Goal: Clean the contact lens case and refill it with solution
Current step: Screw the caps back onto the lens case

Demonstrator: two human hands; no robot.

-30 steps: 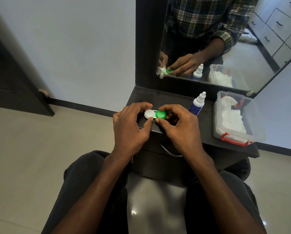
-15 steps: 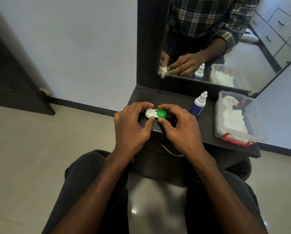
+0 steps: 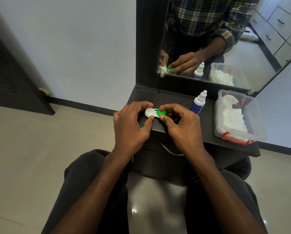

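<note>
Case [image 3: 155,113] gets braced by left hand [image 3: 131,125] pinching the white cap [image 3: 149,112], so right hand [image 3: 180,124] can pinch-twist the green cap [image 3: 162,112]; bottle [image 3: 198,103] waits at 2 o'clock.

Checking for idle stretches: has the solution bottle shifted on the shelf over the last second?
No. The solution bottle stands in the same spot beside the clear plastic box; the slight shift in the picture comes from the camera.

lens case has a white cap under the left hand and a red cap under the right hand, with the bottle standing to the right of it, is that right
Not quite. In the head view the cap under the right hand is green, not red. The rest holds: the lens case has its white cap under the left hand, and the bottle stands to its right.
</note>
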